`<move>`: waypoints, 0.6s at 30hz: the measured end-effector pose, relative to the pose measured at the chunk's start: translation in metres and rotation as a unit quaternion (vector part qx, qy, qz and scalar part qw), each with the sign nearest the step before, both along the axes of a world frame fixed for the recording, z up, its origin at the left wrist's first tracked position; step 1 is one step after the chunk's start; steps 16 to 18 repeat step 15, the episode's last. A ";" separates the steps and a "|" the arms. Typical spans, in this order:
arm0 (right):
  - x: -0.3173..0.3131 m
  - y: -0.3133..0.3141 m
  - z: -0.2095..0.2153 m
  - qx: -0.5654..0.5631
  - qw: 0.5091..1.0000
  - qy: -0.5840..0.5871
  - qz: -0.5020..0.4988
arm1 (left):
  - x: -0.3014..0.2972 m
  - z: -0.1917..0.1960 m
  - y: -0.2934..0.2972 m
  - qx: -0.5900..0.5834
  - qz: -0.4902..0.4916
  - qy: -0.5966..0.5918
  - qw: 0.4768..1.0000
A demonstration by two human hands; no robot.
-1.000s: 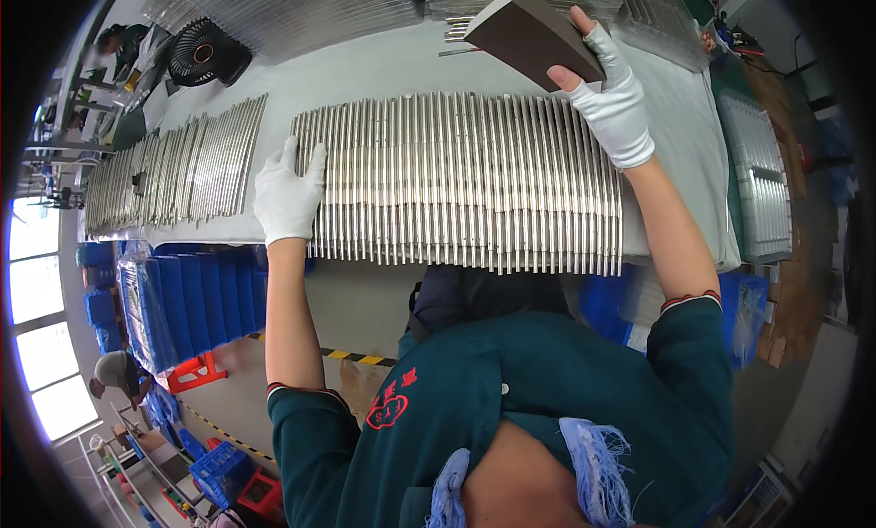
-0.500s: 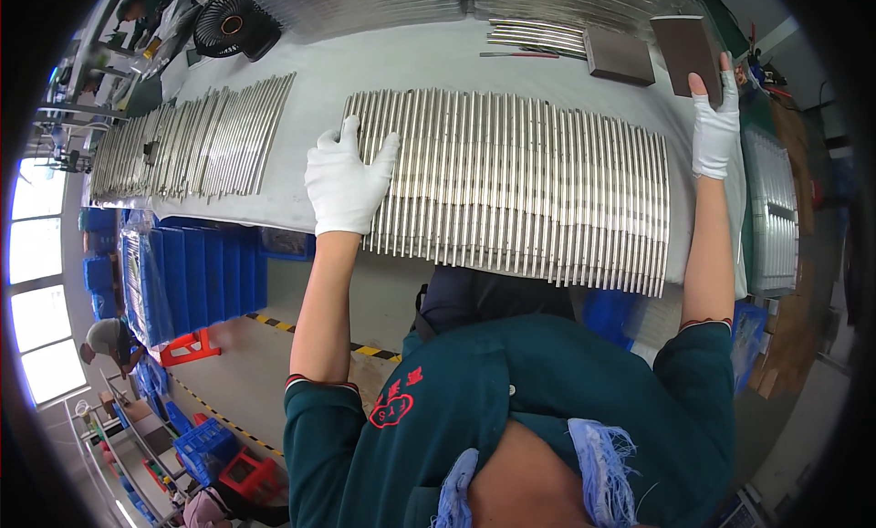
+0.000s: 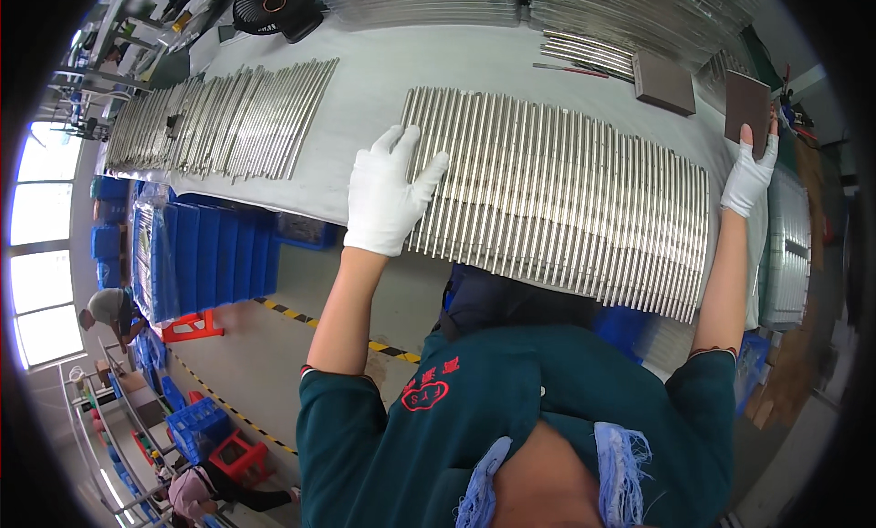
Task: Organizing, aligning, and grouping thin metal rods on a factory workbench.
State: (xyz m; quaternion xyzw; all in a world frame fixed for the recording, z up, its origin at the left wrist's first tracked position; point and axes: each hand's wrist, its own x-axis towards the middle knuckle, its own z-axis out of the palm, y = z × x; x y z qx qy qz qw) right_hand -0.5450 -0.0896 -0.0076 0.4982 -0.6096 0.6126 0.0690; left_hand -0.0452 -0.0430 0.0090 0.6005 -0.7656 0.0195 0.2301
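Note:
A long row of thin silvery metal rods (image 3: 557, 195) lies side by side on the white-covered table in front of me. My left hand (image 3: 391, 195), in a white glove, rests at the left end of this row. Its fingers are spread, with the fingertips touching the outermost rods. Beyond the row's right end, my right hand (image 3: 752, 174) grips a flat brown rectangular block (image 3: 747, 108) that looks like a sanding pad. Its thumb lies on the near face of the block, and the glove leaves the thumb tip bare. The other fingers are mostly hidden behind the block.
Another batch of rods (image 3: 224, 122) lies at the table's left. A second brown block (image 3: 664, 83) sits at the back right beside a few loose rods (image 3: 589, 52). Clear plastic trays (image 3: 420, 3) and a black fan (image 3: 274, 6) stand at the back. Blue crates (image 3: 214, 263) are stacked below left.
The whole view has shifted and turned slightly, so the table appears farther right. My right hand has brought the brown block slightly nearer to me. My left hand stays at the row's left end.

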 end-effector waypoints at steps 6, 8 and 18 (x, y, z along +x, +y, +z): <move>-0.002 0.005 0.001 -0.004 0.998 -0.026 -0.061 | 0.049 -0.004 0.037 0.003 -0.184 0.011 0.983; -0.006 0.005 0.001 0.009 0.997 -0.009 -0.072 | 0.051 -0.008 0.047 -0.008 -0.184 -0.009 0.983; -0.014 -0.005 -0.010 0.008 0.999 -0.025 -0.032 | 0.054 -0.014 0.040 0.012 -0.209 0.000 0.978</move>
